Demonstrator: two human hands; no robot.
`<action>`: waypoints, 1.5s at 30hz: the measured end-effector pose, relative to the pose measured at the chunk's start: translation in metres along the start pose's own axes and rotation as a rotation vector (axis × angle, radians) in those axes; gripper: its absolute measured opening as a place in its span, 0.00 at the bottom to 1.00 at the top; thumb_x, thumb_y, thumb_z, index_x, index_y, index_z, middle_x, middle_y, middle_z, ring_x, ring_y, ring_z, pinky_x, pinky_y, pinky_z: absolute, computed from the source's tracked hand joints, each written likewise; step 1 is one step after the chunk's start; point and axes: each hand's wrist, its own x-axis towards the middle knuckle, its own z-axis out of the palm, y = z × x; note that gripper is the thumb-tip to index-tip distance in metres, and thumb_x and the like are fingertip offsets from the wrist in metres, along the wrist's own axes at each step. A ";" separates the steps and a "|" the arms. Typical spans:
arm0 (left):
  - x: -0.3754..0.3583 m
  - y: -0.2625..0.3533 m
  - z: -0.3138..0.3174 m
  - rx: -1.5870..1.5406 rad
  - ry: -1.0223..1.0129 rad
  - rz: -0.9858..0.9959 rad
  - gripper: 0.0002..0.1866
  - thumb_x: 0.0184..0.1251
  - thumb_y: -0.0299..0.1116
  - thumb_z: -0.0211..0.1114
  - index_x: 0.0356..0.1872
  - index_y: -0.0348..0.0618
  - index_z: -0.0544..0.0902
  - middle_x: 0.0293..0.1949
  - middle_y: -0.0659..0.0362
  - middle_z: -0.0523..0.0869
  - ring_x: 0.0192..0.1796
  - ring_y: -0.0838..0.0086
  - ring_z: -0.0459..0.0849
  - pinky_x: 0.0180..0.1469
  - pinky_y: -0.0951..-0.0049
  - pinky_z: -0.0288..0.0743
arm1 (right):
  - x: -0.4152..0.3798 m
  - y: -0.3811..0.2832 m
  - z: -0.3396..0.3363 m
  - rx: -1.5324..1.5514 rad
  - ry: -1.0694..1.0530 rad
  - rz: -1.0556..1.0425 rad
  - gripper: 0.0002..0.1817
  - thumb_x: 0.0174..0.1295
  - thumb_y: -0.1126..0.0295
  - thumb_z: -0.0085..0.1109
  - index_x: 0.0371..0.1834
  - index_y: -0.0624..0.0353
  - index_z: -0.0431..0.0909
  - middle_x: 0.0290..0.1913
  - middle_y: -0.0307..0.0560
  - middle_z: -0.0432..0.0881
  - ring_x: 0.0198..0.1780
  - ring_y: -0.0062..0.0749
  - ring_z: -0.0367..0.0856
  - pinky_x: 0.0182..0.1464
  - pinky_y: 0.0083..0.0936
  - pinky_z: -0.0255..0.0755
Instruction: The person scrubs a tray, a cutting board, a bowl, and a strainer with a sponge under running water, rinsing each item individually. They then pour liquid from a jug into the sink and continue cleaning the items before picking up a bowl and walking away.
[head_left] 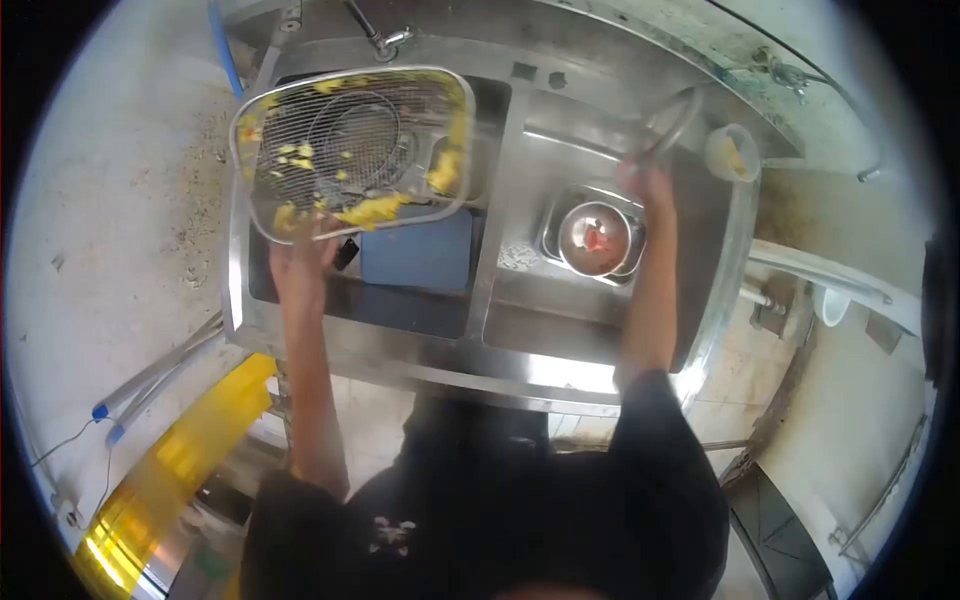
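Observation:
My left hand (300,255) grips the near rim of a wire mesh basket (468,110), which is over the left sink basin. Yellow food scraps (372,210) cling to its mesh. Through the wires a round strainer-like thing is partly visible. Beneath the basket's near side lies a blue rectangular board or lid (418,255). My right hand (648,180), blurred, is closed around the lower end of a curved grey tube-like thing (685,118) above the right basin. Nearby, a round metal bowl (590,268) with something reddish inside sits in a square metal pan (552,222).
A tap (392,42) stands behind the left basin. In the right basin's far corner is a translucent tub (722,155) with something yellow in it. Whitish bits (518,257) lie by the divider. A yellow sheet (180,450) stands at the lower left.

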 end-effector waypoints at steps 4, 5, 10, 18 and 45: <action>-0.048 -0.026 0.061 -0.011 -0.173 -0.087 0.20 0.73 0.25 0.50 0.63 0.42 0.62 0.57 0.52 0.77 0.52 0.59 0.83 0.46 0.65 0.85 | -0.128 0.073 -0.085 -0.514 0.504 -0.209 0.23 0.62 0.52 0.60 0.37 0.66 0.79 0.32 0.47 0.81 0.35 0.32 0.79 0.32 0.29 0.74; -0.054 -0.040 0.084 -0.030 -0.194 -0.073 0.20 0.73 0.25 0.50 0.63 0.42 0.62 0.57 0.52 0.77 0.52 0.59 0.83 0.46 0.65 0.85 | -0.142 0.092 -0.087 -0.311 0.436 -0.570 0.31 0.61 0.48 0.59 0.53 0.69 0.74 0.50 0.56 0.78 0.52 0.41 0.76 0.47 0.36 0.75; -0.085 -0.099 0.136 -0.115 -0.290 -0.254 0.20 0.73 0.24 0.46 0.64 0.45 0.61 0.61 0.54 0.73 0.51 0.60 0.83 0.45 0.66 0.85 | -0.165 0.139 -0.091 0.233 0.554 0.491 0.33 0.65 0.41 0.45 0.64 0.52 0.65 0.58 0.46 0.73 0.56 0.41 0.72 0.55 0.47 0.68; -0.109 -0.098 0.143 0.097 -0.321 -0.247 0.22 0.73 0.25 0.47 0.66 0.47 0.57 0.62 0.53 0.71 0.55 0.61 0.80 0.52 0.62 0.82 | -0.114 0.196 0.010 0.411 0.292 -0.004 0.31 0.65 0.44 0.50 0.62 0.55 0.63 0.51 0.46 0.73 0.48 0.43 0.76 0.41 0.41 0.78; -0.079 -0.164 0.190 0.012 -0.373 -0.185 0.11 0.67 0.36 0.57 0.43 0.41 0.78 0.41 0.56 0.84 0.39 0.71 0.83 0.46 0.69 0.75 | -0.284 0.095 -0.002 0.245 0.183 0.128 0.23 0.70 0.57 0.49 0.60 0.61 0.68 0.56 0.53 0.76 0.54 0.40 0.78 0.52 0.33 0.72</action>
